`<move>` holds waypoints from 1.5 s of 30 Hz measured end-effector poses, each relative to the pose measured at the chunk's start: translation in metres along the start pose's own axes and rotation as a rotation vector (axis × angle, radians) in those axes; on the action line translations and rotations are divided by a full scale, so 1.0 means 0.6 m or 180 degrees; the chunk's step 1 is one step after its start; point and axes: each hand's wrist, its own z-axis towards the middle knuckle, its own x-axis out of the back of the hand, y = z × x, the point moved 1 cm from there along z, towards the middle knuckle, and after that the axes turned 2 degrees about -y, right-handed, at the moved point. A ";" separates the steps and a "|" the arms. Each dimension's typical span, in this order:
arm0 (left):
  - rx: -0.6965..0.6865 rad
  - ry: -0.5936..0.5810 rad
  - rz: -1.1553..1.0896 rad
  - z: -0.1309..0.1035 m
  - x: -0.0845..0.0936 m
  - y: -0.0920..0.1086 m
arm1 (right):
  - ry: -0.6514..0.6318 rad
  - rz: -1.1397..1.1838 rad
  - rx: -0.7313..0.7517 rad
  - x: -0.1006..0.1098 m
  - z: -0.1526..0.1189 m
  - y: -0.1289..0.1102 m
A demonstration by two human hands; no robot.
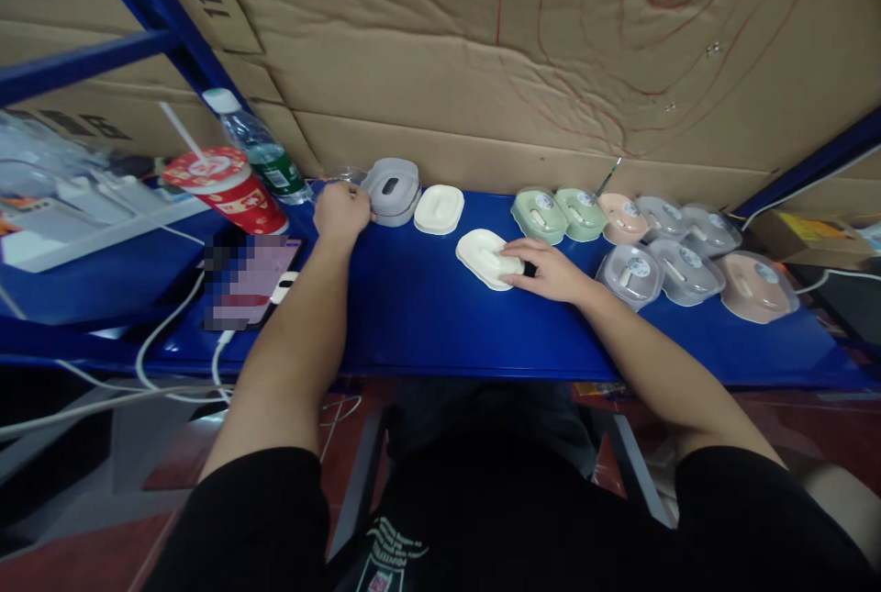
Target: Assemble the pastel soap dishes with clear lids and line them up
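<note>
My right hand (549, 269) grips the right end of a cream oval plastic piece (485, 254), a shallow lid or tray, with the thumb on the near side and fingers over the top. My left hand (342, 211) is curled at the back left of the table, beside a stack of grey plastic containers (394, 193). Clear plastic (351, 174) shows just behind it; its fingertips are largely hidden. A second cream piece (439, 209) lies flat to the right of the grey stack.
Several clear-lidded boxes stand at the right: green (539, 217), grey (630, 275) and peach (757, 287). At the left are a red cup with a straw (238, 193), a water bottle (265, 151), a phone (254, 280) and white cables. Cardboard (413, 69) walls the back.
</note>
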 end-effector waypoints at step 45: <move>-0.3733 -0.0973 0.1261 -0.211 -0.076 0.148 | 0.0782 -0.0592 -0.0178 -0.009 0.010 -0.021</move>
